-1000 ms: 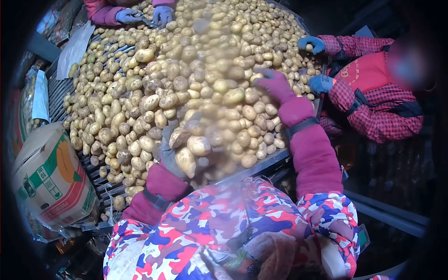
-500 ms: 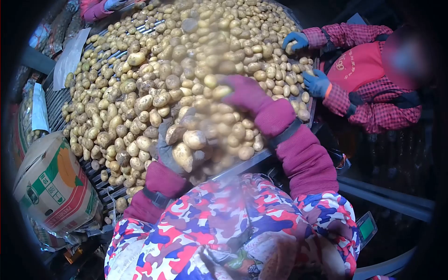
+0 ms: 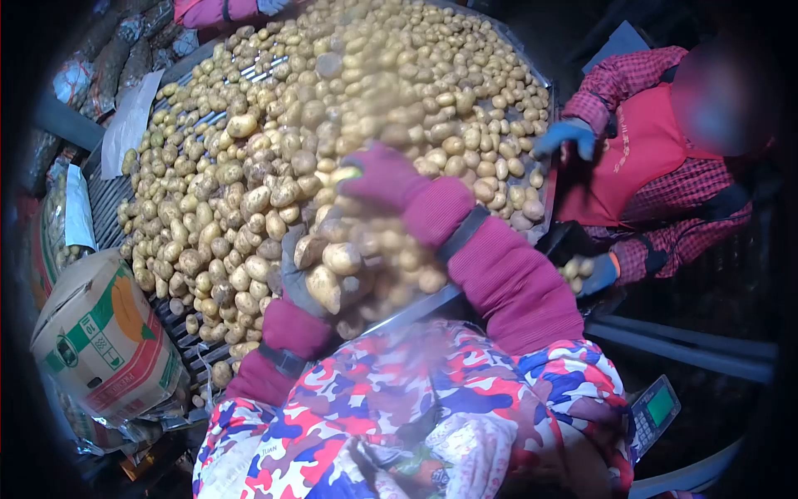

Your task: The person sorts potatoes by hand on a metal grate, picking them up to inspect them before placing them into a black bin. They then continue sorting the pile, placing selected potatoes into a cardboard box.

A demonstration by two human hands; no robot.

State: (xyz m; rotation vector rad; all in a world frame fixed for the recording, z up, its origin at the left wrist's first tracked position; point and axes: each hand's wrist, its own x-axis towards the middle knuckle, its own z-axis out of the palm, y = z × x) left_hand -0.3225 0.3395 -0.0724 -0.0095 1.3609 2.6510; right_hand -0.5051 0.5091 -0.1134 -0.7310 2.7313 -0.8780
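Observation:
Potatoes (image 3: 241,200) lie heaped over a slatted metal sorting table. My left hand (image 3: 294,270), in a dark grey glove, is closed around several potatoes (image 3: 342,259) and cradles them low over the near edge. Above and to its right, my right hand (image 3: 378,176) reaches across the heap with the back of the hand towards me. A yellowish bit of potato (image 3: 347,174) shows at its curled fingertips; the rest of the grip is hidden. A blurry smear in the middle of the view dims the potatoes between the hands.
A printed cardboard carton (image 3: 108,333) stands at the left, beside a white sheet (image 3: 133,125). On the right a co-worker in a red apron (image 3: 640,141) has one blue-gloved hand (image 3: 568,138) near the table edge, the other low with potatoes. Another person's sleeve (image 3: 218,12) shows at the top.
My right hand has moved left and slightly down over the heap, a potato bit still at its fingers. My left hand keeps its potatoes. The co-worker's lower hand has moved down off the table.

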